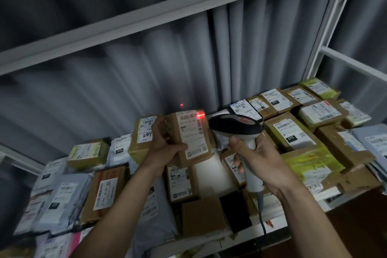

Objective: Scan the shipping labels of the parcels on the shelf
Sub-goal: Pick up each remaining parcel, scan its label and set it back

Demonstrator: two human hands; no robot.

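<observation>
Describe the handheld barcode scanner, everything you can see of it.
The scanner is a pistol-shaped handheld, apparently plastic, with a dark head and a pale grey handle. The right hand grips the handle, with the thumb high on its front. The head points left at the label of a small cardboard parcel held up by the left hand. A red glow lies at the label's upper right corner. A grey cable hangs from the handle's base.

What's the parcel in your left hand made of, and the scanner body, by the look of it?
Parcel: apparently brown corrugated cardboard, matte, with a white paper label. Scanner: seemingly moulded plastic, smooth; dark head, off-white handle with a slight sheen.
</observation>
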